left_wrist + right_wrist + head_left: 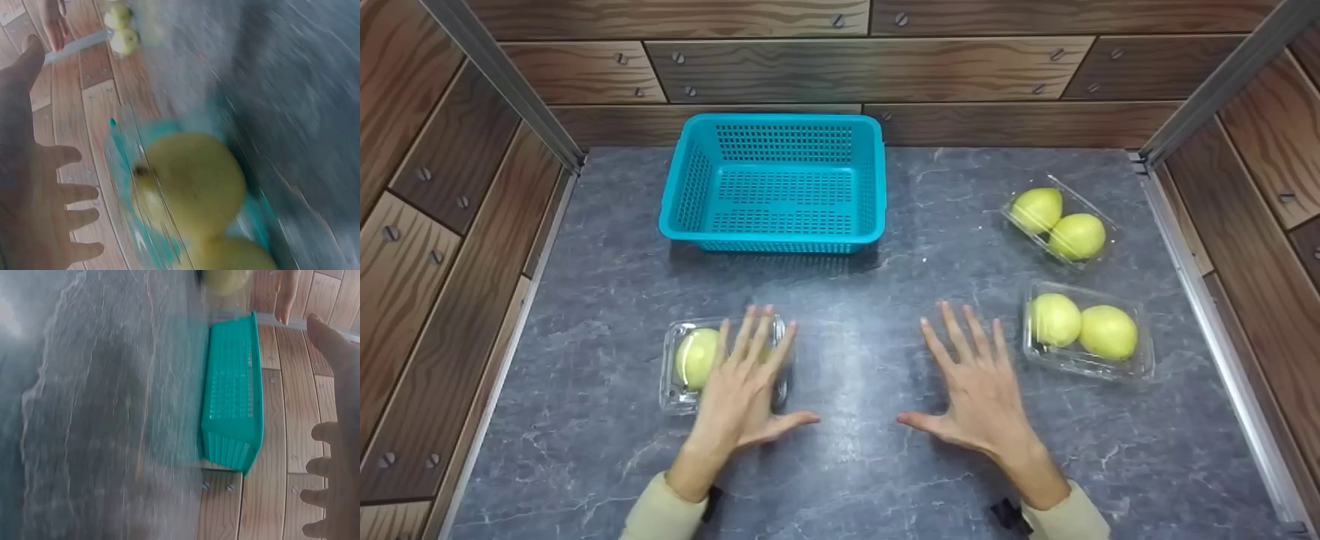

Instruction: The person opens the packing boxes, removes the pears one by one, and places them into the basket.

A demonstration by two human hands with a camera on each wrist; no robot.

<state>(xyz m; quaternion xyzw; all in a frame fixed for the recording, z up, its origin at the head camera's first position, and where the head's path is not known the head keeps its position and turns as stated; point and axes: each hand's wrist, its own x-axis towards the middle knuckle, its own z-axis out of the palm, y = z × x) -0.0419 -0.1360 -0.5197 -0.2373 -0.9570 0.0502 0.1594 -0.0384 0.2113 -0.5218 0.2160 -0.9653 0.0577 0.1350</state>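
Head view shows the left hand (744,394) over the left clear box (679,403), which lies on the left half of the counter (847,465); two yellow-green fruits (696,358) sit inside this box, one of them mostly covered by the fingers from above. Left wrist view shows a gap between these fingers and the plastic, so I judge that the hand is above the box and apart from it; its fingers are straight and spread, the thumb set wide toward the middle of the counter, and they pinch nothing.

The relation which matters most, in my judgement, is this: the box has its long axis running roughly from left edge to right edge of the counter, almost across the pointing direction of the fingers; its left end reaches out past them, and the left hand is clearly the nearer one. The blue basket (780,238) stands beyond it, at the counter's far edge, its long side in about the same direction.

The right hand (979,390) is also spread and holds nothing; the near right box (1144,345) lies just beside it, toward the right edge; the far right box (1072,201) lies slantwise near the far right corner.
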